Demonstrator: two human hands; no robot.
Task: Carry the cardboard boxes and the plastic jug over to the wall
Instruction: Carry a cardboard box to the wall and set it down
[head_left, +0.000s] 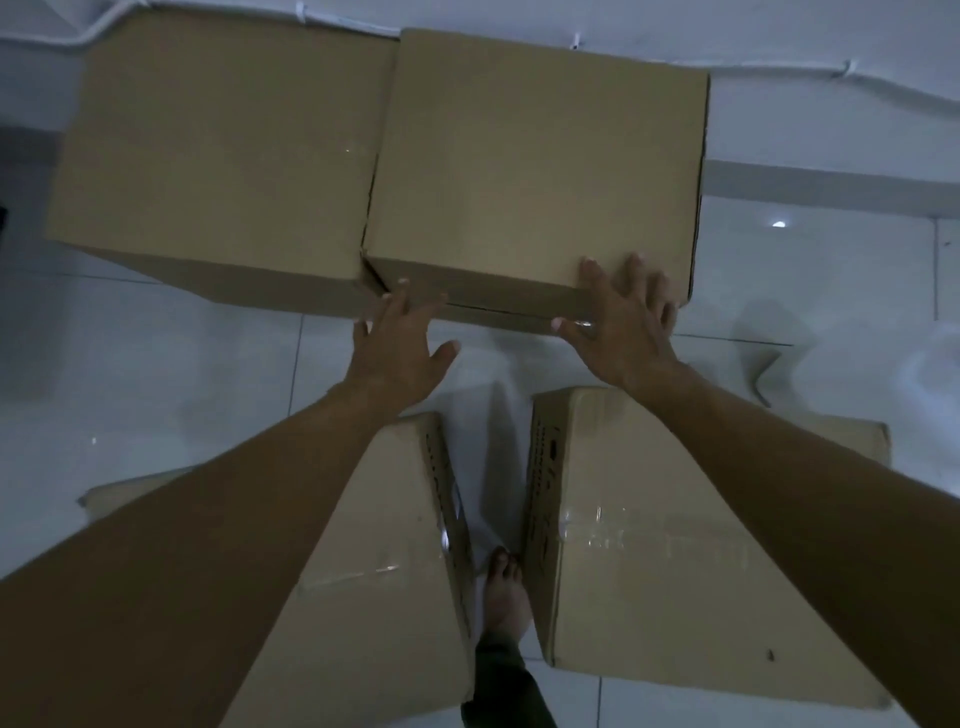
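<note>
Two big boxes stand side by side at the far wall (831, 130): left box (218, 150) and right box (535, 176), touching. Two taped boxes lie near, one left (384, 561), one right (649, 545), a foot (506, 597) between. The left hand (397, 348) and right hand (623, 322) lie spread, gripping nothing, on the right box's near edge. Stiff cardboard, probably light; best held by opposite sides. No jug shows.
</note>
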